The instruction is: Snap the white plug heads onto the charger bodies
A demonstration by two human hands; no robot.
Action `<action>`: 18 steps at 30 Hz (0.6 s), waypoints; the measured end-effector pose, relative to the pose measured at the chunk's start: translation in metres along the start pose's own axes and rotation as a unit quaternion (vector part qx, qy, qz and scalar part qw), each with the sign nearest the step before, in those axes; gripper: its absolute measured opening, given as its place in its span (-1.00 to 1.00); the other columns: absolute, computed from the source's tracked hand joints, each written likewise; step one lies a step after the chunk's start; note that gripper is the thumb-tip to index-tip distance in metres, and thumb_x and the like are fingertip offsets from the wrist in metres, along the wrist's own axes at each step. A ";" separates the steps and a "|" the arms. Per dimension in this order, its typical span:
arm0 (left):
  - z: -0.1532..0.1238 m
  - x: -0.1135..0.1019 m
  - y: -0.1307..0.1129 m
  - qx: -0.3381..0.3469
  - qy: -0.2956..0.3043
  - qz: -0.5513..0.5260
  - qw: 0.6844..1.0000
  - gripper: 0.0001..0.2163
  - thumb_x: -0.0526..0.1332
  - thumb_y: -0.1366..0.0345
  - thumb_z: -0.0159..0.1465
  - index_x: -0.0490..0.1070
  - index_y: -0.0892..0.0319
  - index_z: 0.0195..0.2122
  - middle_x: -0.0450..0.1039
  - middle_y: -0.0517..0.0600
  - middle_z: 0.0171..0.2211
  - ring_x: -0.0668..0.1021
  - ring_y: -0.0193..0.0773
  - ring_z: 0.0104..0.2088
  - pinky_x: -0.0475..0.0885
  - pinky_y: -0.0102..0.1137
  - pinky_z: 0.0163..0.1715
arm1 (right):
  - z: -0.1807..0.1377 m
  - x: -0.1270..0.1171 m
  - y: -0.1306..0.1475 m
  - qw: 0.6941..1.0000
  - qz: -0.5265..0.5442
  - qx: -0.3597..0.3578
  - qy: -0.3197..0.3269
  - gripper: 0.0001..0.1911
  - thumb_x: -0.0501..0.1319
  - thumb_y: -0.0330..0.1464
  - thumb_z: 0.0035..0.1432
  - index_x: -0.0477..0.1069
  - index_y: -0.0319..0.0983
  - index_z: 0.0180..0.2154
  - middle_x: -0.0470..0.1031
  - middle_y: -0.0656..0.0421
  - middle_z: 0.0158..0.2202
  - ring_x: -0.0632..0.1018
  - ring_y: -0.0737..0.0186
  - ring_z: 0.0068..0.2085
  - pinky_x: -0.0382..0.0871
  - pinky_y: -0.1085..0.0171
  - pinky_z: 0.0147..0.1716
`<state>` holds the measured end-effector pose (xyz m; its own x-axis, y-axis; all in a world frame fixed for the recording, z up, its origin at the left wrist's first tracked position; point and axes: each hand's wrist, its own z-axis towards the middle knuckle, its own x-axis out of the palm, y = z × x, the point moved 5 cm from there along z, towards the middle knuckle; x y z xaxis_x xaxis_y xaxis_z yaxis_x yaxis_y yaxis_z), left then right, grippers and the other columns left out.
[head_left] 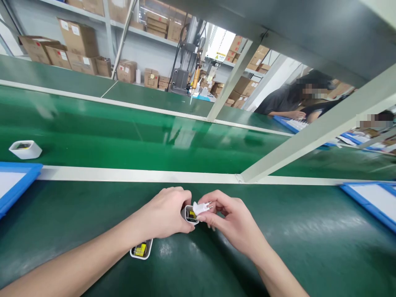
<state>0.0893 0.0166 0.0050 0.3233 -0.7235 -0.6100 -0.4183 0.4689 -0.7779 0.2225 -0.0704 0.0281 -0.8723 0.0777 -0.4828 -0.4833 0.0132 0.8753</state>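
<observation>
My left hand [168, 211] is closed around a white charger housing [187, 218], whose open end shows a yellow part and circuitry inside. Between the thumb and fingers of my right hand [232, 218] is a white plug cover [202, 207] with two metal pins pointing right. The cover is tilted, right at the housing's open end; whether the two touch I cannot tell. Below my left forearm lies a second open housing [141, 250], also with a yellow part inside and partly hidden by the arm.
A third white housing [26, 149] sits on the green belt [123, 140] beyond the white rail [139, 175]. Blue-edged trays [23, 187] flank the green bench, left and right. A slanted post [297, 140] rises at right. Machinery, shelved cartons and people are farther back.
</observation>
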 end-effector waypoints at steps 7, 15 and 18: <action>-0.003 0.002 -0.006 0.016 0.008 0.027 0.999 -0.79 0.31 0.21 0.08 0.28 0.12 -0.41 0.43 -0.06 -0.32 0.48 -0.11 -0.19 0.28 -0.32 -0.28 | -0.004 0.012 0.008 0.970 -0.213 -0.112 0.037 -0.88 0.21 -0.30 0.41 0.44 -0.19 -0.20 0.38 0.21 -0.37 0.40 0.29 -0.36 0.24 0.33 -0.40; -0.002 0.003 -0.002 0.028 0.004 0.004 1.000 -0.78 0.30 0.19 0.07 0.27 0.13 -0.41 0.43 -0.05 -0.30 0.48 -0.10 -0.18 0.26 -0.30 -0.27 | -0.003 0.012 0.008 0.969 -0.207 -0.129 0.031 -0.85 0.20 -0.31 0.41 0.40 -0.21 -0.26 0.41 0.20 -0.37 0.40 0.28 -0.37 0.25 0.31 -0.39; -0.002 0.003 -0.002 0.021 0.009 0.001 1.000 -0.78 0.30 0.18 0.08 0.27 0.13 -0.41 0.43 -0.04 -0.30 0.48 -0.09 -0.17 0.25 -0.30 -0.27 | -0.001 0.012 0.002 0.980 -0.168 -0.107 0.027 -0.79 0.20 -0.27 0.41 0.39 -0.21 -0.30 0.43 0.19 -0.38 0.40 0.28 -0.39 0.23 0.31 -0.41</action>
<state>0.0893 0.0129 0.0049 0.3073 -0.7308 -0.6095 -0.3823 0.4917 -0.7824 0.2111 -0.0705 0.0238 -0.6606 0.0526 -0.7489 -0.7439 -0.1799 0.6436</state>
